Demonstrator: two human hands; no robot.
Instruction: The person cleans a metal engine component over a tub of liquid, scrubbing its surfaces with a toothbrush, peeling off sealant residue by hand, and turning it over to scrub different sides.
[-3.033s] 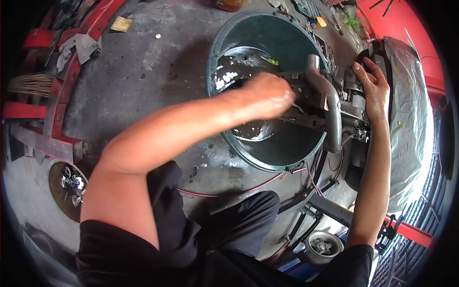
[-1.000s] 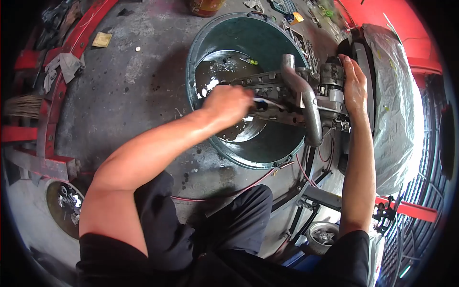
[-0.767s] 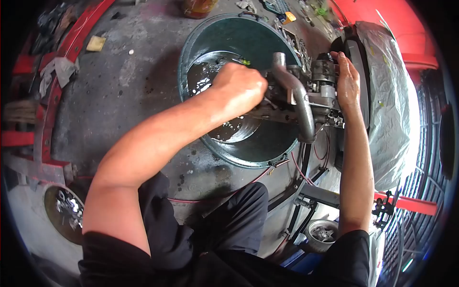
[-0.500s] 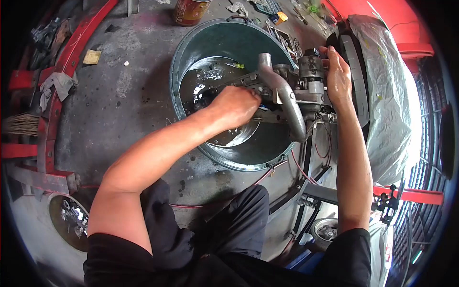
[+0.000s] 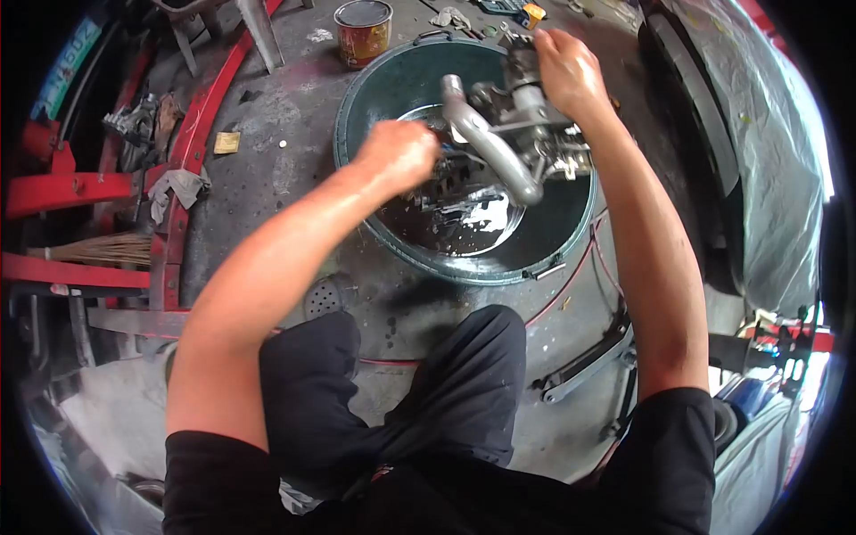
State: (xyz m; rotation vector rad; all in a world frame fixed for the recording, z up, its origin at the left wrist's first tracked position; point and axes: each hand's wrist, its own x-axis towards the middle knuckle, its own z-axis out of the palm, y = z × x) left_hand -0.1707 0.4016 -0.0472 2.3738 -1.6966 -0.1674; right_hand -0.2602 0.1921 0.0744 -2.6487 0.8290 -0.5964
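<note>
A metal engine part [image 5: 535,125] with a thick bent pipe [image 5: 486,143] is held tilted over a round green tub [image 5: 571,227]. My right hand [image 5: 571,76] is closed around the part's dark cylindrical upper end. To the left of the pipe, my left hand [image 5: 397,153] makes a fist over the tub; what its fingers hold is hidden and slightly blurred. Dark, shiny liquid [image 5: 415,223] lies in the bottom of the tub, with dark metal pieces partly showing below my left hand.
Behind the tub stands a lidded can [image 5: 364,36]. A red metal frame [image 5: 192,160] with a rag [image 5: 178,192] runs along the left. A plastic-covered vehicle [image 5: 776,160] is on the right. A red hose [image 5: 571,290] crosses the floor near my knees.
The engine part has shifted left and is now more over the tub. My right hand has gone from lying along its side to wrapping its upper end. My left hand has moved up and left.
</note>
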